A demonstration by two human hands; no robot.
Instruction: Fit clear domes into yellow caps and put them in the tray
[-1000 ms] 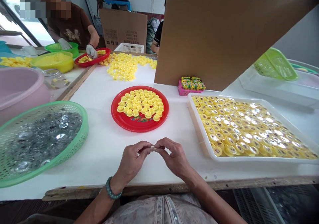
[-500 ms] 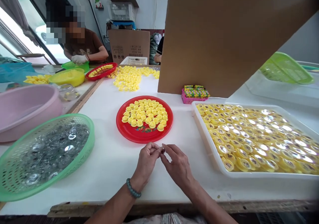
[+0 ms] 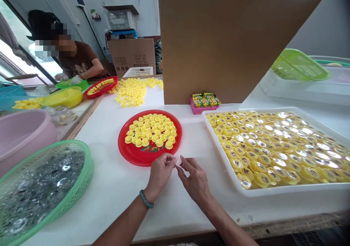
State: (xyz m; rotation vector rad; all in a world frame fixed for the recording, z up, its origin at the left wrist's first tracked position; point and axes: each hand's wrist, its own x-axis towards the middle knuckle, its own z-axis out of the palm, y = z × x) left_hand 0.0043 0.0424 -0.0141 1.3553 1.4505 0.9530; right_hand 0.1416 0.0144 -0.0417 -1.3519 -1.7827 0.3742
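Pinching a pale scrap (image 3: 178, 161) between the plate (image 3: 129, 155) and the worktop (image 3: 109, 189)'s front edge, the left hand (image 3: 160, 171) adjoins the right hand (image 3: 196, 183), whose grip is unclear; cups (image 3: 263, 179) filling the tray (image 3: 225, 166) look capped, the plate's open.

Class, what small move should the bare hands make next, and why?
Perhaps hold the left hand steady and ease the right hand slightly away, since the left fingertips pinch a small pale piece and a dark bit, too small to identify, shows at the right fingertips beside it; that might separate them.
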